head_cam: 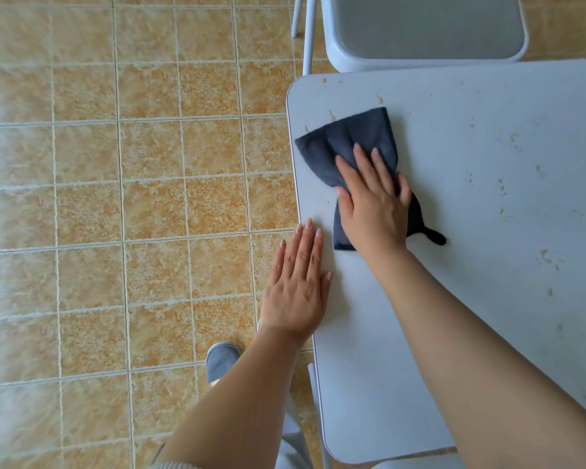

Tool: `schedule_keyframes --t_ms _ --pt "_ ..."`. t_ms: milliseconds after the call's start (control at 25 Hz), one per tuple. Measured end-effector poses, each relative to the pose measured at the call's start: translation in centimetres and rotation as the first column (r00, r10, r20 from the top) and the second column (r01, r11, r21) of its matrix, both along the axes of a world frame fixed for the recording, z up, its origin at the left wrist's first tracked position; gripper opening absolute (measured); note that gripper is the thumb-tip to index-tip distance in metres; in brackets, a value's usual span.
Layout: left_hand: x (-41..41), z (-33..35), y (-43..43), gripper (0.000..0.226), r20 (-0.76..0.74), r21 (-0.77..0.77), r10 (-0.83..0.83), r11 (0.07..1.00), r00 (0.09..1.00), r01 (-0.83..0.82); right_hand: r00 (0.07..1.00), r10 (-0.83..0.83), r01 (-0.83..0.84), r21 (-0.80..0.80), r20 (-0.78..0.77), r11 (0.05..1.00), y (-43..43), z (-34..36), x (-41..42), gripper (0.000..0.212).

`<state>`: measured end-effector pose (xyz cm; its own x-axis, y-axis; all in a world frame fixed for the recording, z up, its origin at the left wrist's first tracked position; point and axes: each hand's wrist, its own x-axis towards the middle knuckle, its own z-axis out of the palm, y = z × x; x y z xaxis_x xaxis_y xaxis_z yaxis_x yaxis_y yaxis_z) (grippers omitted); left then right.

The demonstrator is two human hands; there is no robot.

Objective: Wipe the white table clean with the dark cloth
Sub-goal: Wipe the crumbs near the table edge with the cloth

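**A:** And the wipe was well under way. The right hand [372,204] lay flat on the dark blue-grey folded microfibre cloth [352,143], pressing it onto the white rectangular table [471,204] near the far left corner.

**B:** No pinch there at all: fingers out straight and slightly spread, palm down, the cloth pinned under it rather than gripped. A corner of the cloth stuck out by the wrist.

**A:** And the left hand [296,286]?

**B:** It was open and empty, laid flat over the table's left edge, holding nothing. It looked like a brace. Both forearms reached forward from the bottom of the view, the right stretched farther.

**A:** Plenty looked left to do. Brownish drips [379,98] sat just beyond the cloth along the far edge, and dried specks [503,189] dotted the right half.

**B:** So the next stroke probably called for a push forward over those drips, then long passes to the right, keeping the pressure even.

**A:** A pale grey chair [427,32] stood beyond the table, on the orange tiled floor [149,198].
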<state>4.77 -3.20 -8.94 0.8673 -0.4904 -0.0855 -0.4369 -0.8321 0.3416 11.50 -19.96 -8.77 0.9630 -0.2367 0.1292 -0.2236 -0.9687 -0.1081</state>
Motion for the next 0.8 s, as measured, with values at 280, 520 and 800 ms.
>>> schedule_keyframes --t_ms 280,520,800 --pt "-0.1 0.0 -0.1 0.06 -0.011 0.016 0.021 1.0 1.0 -0.02 0.994 0.111 -0.111 -0.048 -0.012 0.993 -3.9 1.5 -9.9 0.039" --pt "1.0 0.2 -0.2 0.06 -0.013 0.006 0.001 1.0 1.0 -0.001 0.944 -0.329 0.329 0.073 -0.016 0.941 -2.9 0.4 -2.3 0.046" --pt "7.2 0.0 -3.9 0.056 -0.062 -0.077 0.209 0.974 0.976 -0.213 0.993 -0.107 0.108 -0.028 0.059 0.994 -1.6 0.2 -7.6 0.04"
